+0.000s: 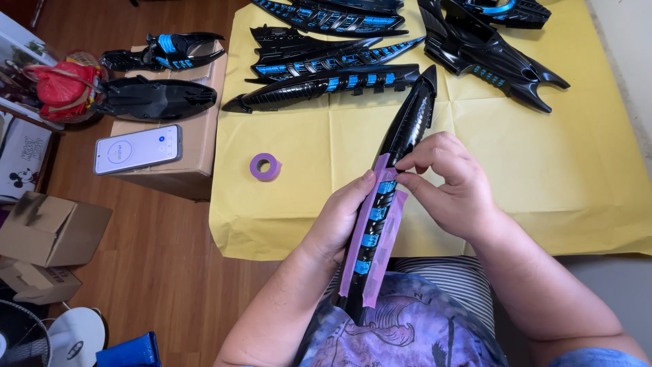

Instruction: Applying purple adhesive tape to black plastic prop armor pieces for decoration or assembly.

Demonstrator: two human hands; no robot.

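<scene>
A long, pointed black plastic shell piece (407, 126) with blue inset panels lies across my lap and reaches over the yellow paper sheet (543, 170). Purple masking tape strips (386, 245) run along both its edges. My left hand (343, 217) grips the piece from the left side, thumb on the tape. My right hand (451, 183) pinches a tape end against the piece near its middle. A purple tape roll (265, 166) rests on the paper to the left.
Several more black and blue shell pieces (326, 85) lie across the far part of the paper. A cardboard box (197, 146) on the left carries a phone (138, 149) and two more pieces. Small boxes, a red bag and a fan sit on the wooden floor.
</scene>
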